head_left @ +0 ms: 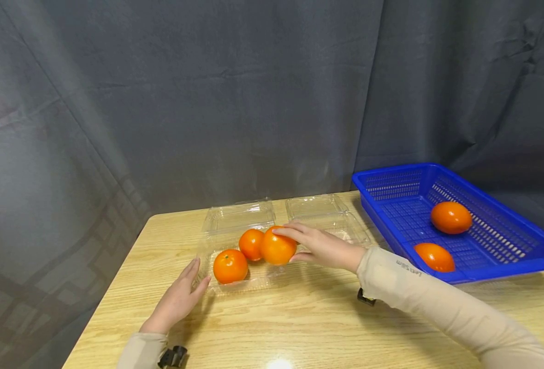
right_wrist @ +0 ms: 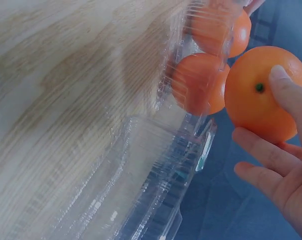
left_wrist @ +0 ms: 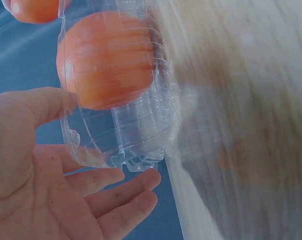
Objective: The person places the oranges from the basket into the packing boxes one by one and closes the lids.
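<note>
My right hand grips an orange above the right end of a clear plastic clamshell box. Its thumb lies near the green stem spot of that orange in the right wrist view. Two more oranges sit in the box, one at the front left and one farther back. At the box's left end is my left hand, fingers extended. In the left wrist view the thumb of this hand touches the clear wall, with the other fingers spread beside the box.
A second open clear clamshell box stands to the right, partly behind my right arm. Beyond it, a blue plastic basket holds two oranges, one farther back and one at the front. A grey curtain hangs behind the wooden table.
</note>
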A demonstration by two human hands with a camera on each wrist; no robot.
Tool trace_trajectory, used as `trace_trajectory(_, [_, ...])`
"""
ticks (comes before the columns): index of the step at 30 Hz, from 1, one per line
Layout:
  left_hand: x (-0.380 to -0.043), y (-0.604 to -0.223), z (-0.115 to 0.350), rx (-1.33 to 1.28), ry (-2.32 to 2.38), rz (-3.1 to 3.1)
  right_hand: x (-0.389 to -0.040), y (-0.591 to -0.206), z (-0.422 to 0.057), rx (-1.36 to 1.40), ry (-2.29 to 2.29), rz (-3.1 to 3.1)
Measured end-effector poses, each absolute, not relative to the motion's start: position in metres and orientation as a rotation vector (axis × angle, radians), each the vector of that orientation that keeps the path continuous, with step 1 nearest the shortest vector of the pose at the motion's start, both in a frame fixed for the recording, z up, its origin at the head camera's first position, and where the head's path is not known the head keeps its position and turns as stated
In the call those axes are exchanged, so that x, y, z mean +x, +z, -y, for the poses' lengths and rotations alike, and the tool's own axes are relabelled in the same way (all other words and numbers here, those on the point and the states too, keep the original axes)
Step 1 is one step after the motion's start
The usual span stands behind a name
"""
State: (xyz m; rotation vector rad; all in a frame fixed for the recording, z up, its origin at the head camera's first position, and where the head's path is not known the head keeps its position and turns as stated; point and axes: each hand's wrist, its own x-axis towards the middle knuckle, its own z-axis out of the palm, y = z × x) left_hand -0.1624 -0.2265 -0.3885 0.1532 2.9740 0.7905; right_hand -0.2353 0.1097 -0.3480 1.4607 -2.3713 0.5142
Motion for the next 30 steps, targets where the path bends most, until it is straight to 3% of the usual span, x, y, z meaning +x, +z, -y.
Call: trace_trajectory(30, [-0.162, -0.387, 0.226, 0.142, 0.783, -2.97, -0.236, -0.358, -0.085, 1.406, 0.444, 2.55])
